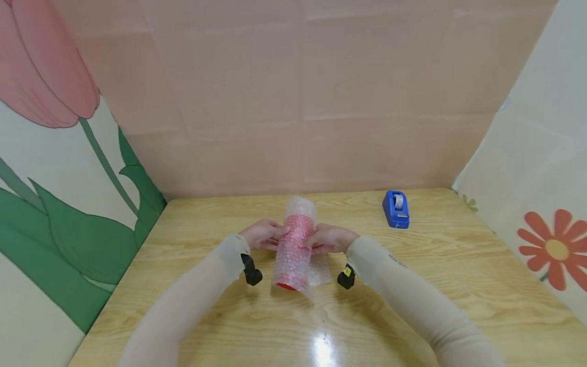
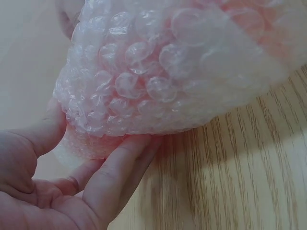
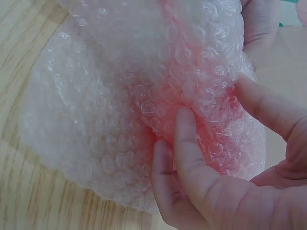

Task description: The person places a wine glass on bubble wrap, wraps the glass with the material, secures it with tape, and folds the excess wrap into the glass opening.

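Note:
A red object (image 1: 287, 287), its kind hidden, is rolled up in clear bubble wrap (image 1: 293, 267), with a little bare red showing at the near end. From the left side my left hand (image 1: 265, 234) grips the roll; in the left wrist view its thumb (image 2: 50, 127) is on one side and the fingers (image 2: 115, 175) reach underneath. On the other side my right hand (image 1: 332, 238) holds it, and the right wrist view shows fingertips (image 3: 187, 124) pressed into the wrap opposite the thumb. A loose flap of bubble wrap (image 3: 72, 120) spreads beside the roll over the tabletop.
A blue tape dispenser (image 1: 396, 210) with a roll of tape stands at the back right of the wooden table (image 1: 220, 321). A pinkish-brown backdrop (image 1: 298, 102) rises behind the table, with flower-patterned panels (image 1: 518, 168) at both sides.

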The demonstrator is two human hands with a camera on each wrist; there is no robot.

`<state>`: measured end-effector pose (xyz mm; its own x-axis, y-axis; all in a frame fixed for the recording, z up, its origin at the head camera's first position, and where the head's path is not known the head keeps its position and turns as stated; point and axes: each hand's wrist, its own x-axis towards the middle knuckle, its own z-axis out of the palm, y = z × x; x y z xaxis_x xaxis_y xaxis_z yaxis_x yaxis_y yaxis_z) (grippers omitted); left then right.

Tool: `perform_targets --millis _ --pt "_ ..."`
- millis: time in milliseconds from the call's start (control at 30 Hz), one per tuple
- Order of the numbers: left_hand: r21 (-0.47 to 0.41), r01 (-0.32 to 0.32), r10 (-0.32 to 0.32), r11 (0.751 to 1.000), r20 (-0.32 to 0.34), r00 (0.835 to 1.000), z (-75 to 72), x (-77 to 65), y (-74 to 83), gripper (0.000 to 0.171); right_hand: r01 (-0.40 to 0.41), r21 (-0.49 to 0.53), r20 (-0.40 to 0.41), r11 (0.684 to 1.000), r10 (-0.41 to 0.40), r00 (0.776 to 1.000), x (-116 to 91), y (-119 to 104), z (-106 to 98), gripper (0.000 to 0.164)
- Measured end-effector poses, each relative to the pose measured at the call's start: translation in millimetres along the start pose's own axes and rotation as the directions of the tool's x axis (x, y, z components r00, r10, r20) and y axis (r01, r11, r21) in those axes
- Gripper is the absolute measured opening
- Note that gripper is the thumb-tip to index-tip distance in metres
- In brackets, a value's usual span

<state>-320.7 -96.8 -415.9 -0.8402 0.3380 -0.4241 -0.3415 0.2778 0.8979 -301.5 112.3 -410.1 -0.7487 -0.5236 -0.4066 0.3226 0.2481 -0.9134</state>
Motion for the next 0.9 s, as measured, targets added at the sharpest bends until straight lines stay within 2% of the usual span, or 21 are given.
perform_targets --millis 133,300,400,500,600,767,900 --pt "0.002 -0.001 0.001 1.0 0.002 1.0 -0.6 -0.7 0.2 0.034 -0.007 0.025 -0.006 1.0 0.007 1.0 1 2 0 0.016" --pt "0.015 -0.01 0.01 1.0 0.0 1.0 1.9 -2.6 2.0 0.034 -0.009 0.059 0.001 0.998 0.009 1.0 4 8 -6 0.01" --pt "0.036 -0.028 0.028 0.999 -0.001 1.0 5.4 -4.8 4.4 0.035 0.005 0.063 0.047 0.998 -0.008 0.999 4 11 -11 0.009" --pt "0.045 -0.049 0.049 0.998 0.002 0.999 9.9 -5.9 6.5 0.033 -0.001 0.088 0.119 0.996 -0.01 0.993 4 14 -19 0.017" --pt "0.062 -0.068 0.068 0.996 -0.005 0.998 15.0 -5.5 8.3 0.03 -0.026 0.105 0.137 0.994 0.011 0.991 4 16 -23 0.023" --pt "0.14 -0.086 0.091 0.986 -0.031 0.995 23.0 -5.4 12.5 0.03 -0.077 0.093 0.1 0.993 0.068 0.993 3 16 -23 0.008" --pt "0.172 -0.081 0.09 0.982 -0.049 0.995 26.0 -5.8 14.4 0.029 -0.114 0.088 0.093 0.99 0.106 0.99 2 15 -22 0.003"
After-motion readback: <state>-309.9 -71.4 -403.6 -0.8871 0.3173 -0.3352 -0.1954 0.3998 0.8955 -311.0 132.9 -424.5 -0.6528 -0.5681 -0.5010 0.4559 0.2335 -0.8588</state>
